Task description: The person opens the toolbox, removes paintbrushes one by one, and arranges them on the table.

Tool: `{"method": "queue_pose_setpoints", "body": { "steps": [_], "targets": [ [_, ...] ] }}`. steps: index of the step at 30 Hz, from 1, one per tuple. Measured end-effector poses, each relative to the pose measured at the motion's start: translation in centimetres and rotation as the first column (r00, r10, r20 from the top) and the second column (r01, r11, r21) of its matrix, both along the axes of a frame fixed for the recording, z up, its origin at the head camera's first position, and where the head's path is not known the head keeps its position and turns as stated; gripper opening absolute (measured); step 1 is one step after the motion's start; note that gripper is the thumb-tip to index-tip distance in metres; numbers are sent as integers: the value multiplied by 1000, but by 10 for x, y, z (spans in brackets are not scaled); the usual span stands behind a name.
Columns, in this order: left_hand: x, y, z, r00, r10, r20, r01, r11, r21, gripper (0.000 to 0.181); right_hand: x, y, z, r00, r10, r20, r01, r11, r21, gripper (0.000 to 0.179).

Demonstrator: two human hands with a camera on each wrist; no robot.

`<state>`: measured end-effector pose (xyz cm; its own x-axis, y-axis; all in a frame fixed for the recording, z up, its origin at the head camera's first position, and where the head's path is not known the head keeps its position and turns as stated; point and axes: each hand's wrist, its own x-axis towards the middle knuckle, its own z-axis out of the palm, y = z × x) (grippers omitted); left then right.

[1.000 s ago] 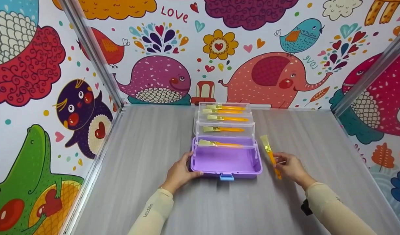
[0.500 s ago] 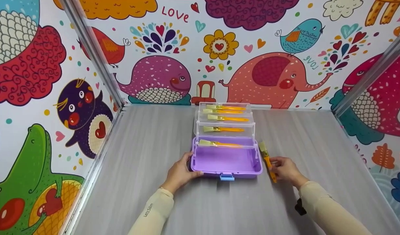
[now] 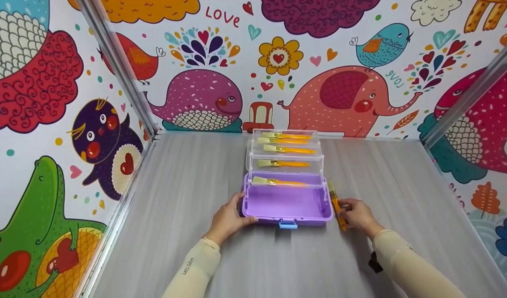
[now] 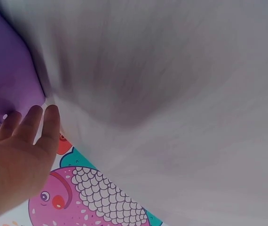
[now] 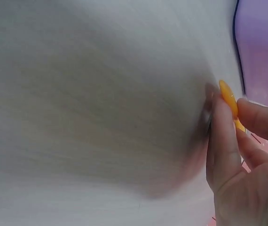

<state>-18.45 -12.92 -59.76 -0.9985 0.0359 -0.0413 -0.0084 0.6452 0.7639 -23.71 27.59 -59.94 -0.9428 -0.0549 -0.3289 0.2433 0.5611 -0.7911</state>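
A purple toolbox [image 3: 286, 203] with a blue latch [image 3: 288, 224] stands unfolded, its clear trays [image 3: 284, 155] stepping up behind it. My left hand [image 3: 228, 221] grips its front left corner, thumb at the front rim and fingers along the side. In the left wrist view, those fingertips [image 4: 33, 115] lie against the purple wall. Close beside the box's right side, my right hand [image 3: 356, 214] pinches a paintbrush [image 3: 337, 208] by its orange handle, bristles pointing away from me. The right wrist view shows the handle end [image 5: 228, 99] between thumb and fingers.
Several matching paintbrushes lie in the trays, the nearest paintbrush [image 3: 278, 182] just over the box's back part. Grey wood-look tabletop [image 3: 187, 174] surrounds the box. Walls printed with cartoon animals [image 3: 199, 101] rise at the back and sides, with metal posts [image 3: 116, 66] at the corners.
My right hand has moved left and slightly down with the paintbrush, bringing it from apart to close beside the box's right side. My left hand and the box have kept their place.
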Motion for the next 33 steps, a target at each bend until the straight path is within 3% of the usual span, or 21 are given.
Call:
{"method": "queue_pose_setpoints", "body": {
  "steps": [10, 22, 33],
  "targets": [
    [-1, 0, 1, 1000, 1, -13, -1, 1000, 0, 90, 0, -6, -2, 998, 0, -59, 5, 996, 88, 39],
    [0, -1, 3, 1000, 2, 19, -3, 1000, 5, 92, 2, -4, -4, 996, -89, -33, 91, 994, 65, 29],
    [1, 1, 1, 1000, -5, 8, 5, 1000, -2, 89, 4, -1, -6, 995, -84, -47, 86, 994, 63, 26]
  ]
}}
